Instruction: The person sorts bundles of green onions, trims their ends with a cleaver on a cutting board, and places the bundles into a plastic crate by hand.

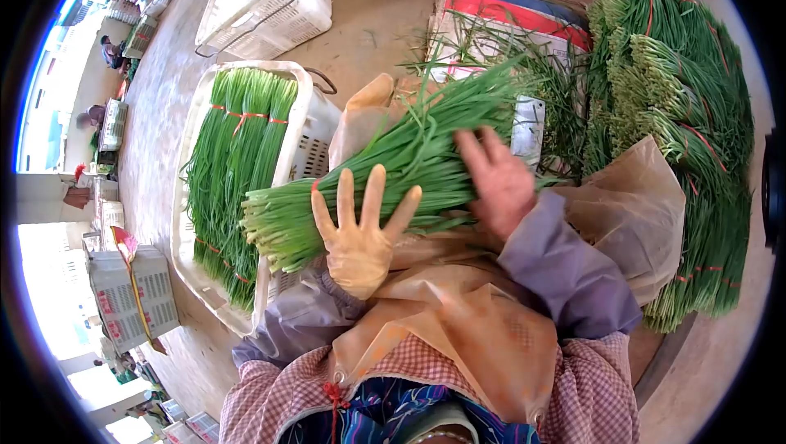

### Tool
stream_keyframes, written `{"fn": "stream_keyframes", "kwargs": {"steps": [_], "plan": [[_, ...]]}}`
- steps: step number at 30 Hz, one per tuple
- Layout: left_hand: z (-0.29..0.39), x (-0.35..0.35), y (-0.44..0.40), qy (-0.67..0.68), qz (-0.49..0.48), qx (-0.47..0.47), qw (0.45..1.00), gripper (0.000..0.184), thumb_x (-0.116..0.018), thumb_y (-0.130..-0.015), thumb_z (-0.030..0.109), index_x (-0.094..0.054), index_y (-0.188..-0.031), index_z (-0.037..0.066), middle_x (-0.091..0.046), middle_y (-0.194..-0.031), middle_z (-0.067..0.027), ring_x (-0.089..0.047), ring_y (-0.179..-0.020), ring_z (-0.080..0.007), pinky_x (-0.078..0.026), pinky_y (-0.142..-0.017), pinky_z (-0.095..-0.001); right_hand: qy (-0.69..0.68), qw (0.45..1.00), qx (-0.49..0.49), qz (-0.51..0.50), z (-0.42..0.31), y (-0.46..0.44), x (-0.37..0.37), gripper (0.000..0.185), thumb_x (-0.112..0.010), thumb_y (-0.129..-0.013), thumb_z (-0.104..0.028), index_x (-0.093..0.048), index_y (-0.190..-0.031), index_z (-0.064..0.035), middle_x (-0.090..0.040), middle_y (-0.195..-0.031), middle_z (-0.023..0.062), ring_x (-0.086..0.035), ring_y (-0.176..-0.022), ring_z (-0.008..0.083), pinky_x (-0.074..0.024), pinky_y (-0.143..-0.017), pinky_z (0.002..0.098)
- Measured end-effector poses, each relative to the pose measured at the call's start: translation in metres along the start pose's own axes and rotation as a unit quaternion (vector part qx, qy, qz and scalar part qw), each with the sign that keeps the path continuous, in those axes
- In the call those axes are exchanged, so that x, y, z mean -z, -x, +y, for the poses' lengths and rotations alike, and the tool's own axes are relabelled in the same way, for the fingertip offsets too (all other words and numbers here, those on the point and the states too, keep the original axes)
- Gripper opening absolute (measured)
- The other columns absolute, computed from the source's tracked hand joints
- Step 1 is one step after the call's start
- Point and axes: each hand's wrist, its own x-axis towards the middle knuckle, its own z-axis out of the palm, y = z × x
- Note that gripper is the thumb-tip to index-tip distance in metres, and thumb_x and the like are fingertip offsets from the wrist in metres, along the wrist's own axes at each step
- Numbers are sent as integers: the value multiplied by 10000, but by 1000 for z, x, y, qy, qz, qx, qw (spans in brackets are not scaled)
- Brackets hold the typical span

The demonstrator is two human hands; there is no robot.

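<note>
A bunch of garlic chives (pixel 393 166) lies across my lap, with its pale cut stems to the left and its leaf tips to the upper right. A red band shows on it near my left hand (pixel 359 252). This hand wears a cream glove and rests on the stem part with fingers spread wide. Over the leafy part is my bare right hand (pixel 499 186), its fingers apart and slightly blurred. Under the bunch, a brownish plastic apron (pixel 458 297) covers my lap.
On the left, a white crate (pixel 184 256) holds tied chive bunches (pixel 237 141). More bunches (pixel 688 117) are piled at the right. Loose leaves (pixel 561 100) litter a sack ahead, beside a flat pale object (pixel 528 129). Another white crate (pixel 270 10) stands farther off.
</note>
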Motion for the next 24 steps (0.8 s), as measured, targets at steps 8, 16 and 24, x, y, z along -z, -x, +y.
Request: {"fn": "stream_keyframes", "kwargs": {"steps": [8, 16, 24], "plan": [[6, 1, 6, 57, 17, -16, 998, 577, -589, -809, 268, -514, -1371, 378, -393, -1504, -76, -355, -1358, -438, -129, -1089, -728, 45, 946, -177, 269, 99, 24, 47, 236, -623, -844, -51, -660, -1076, -72, -685, -951, 136, -661, -798, 301, -529, -693, 414], [6, -9, 13, 83, 32, -23, 996, 402, -580, -831, 393, -633, -1229, 365, -482, -1437, 6, -338, -1382, -397, -64, -1086, -748, 58, 945, 295, 126, -50, -11, -2, 422, -650, -852, -266, -564, -1222, -82, -615, -1134, 108, -600, -970, 269, -461, -857, 433], [-17, 16, -4, 282, 83, -6, 956, 687, -769, -692, 215, -556, -1341, 140, -532, -1378, -93, -437, -1296, -394, -148, -1094, -669, 50, 994, 44, 88, 16, 16, -5, 324, -675, -857, -375, -597, -988, -89, -614, -816, 95, -603, -728, 283, -413, -736, 415]]}}
